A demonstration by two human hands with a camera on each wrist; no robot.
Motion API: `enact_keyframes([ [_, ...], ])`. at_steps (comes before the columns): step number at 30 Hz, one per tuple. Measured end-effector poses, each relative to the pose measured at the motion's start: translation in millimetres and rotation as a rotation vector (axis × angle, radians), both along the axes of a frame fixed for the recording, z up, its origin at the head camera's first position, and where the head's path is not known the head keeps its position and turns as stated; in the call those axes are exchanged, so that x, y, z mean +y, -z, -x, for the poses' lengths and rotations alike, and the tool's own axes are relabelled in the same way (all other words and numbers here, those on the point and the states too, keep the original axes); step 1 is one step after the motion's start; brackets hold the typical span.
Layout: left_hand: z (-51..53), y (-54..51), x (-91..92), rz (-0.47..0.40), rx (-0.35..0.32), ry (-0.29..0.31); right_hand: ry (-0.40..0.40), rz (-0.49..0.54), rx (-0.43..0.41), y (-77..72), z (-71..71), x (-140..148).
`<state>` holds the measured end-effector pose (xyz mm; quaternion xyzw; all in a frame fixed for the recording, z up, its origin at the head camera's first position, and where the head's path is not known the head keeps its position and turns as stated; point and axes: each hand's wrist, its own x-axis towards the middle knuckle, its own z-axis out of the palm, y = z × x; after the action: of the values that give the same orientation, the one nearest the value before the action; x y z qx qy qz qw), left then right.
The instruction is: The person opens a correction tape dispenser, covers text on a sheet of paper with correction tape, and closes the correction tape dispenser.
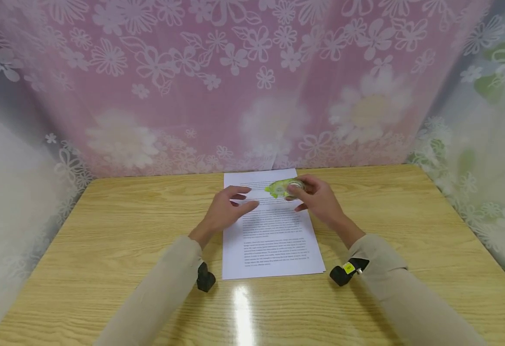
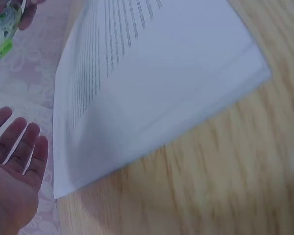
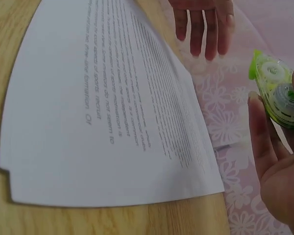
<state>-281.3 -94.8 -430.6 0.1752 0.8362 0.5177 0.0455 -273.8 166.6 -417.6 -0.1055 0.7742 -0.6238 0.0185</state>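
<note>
A correction tape dispenser (image 1: 281, 188), clear with bright green parts, is held above the paper by my right hand (image 1: 320, 198). Thumb and fingers pinch its rounded end, and its green tip points left, as the right wrist view also shows of the dispenser (image 3: 277, 88). My left hand (image 1: 226, 208) hovers over the left side of the printed paper (image 1: 274, 259), its fingers apart and holding nothing. In the left wrist view the fingers of the left hand (image 2: 14, 181) are loosely extended. Lines of black text cover much of the sheet.
The paper lies on a wooden table (image 1: 148, 206), and a second sheet edge shows beneath it. Behind the table hangs a pink floral curtain (image 1: 218, 105). Black wrist cameras (image 1: 206, 277) are strapped at both sleeves.
</note>
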Motion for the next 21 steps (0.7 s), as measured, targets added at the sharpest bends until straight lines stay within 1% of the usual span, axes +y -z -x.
enact_keyframes([
  [4,-6.1,-3.5,7.8,-0.042,-0.054,0.031,0.013,-0.064,0.037,-3.0,-6.2,-2],
  [8,-11.2,-6.3,14.6,-0.070,-0.114,0.040,-0.007,-0.055,0.040,-6.3,-12.2,-6],
  [12,-13.6,-6.5,18.6,-0.067,-0.161,0.042,-0.021,-0.040,0.045,-7.3,-15.7,-8],
  [16,-14.4,-6.5,21.2,-0.093,-0.173,0.058,-0.025,-0.028,0.050,-5.1,-16.5,-8],
  [21,-15.1,-6.8,25.0,-0.138,-0.160,0.077,-0.017,-0.010,0.038,-1.6,-17.9,-9],
])
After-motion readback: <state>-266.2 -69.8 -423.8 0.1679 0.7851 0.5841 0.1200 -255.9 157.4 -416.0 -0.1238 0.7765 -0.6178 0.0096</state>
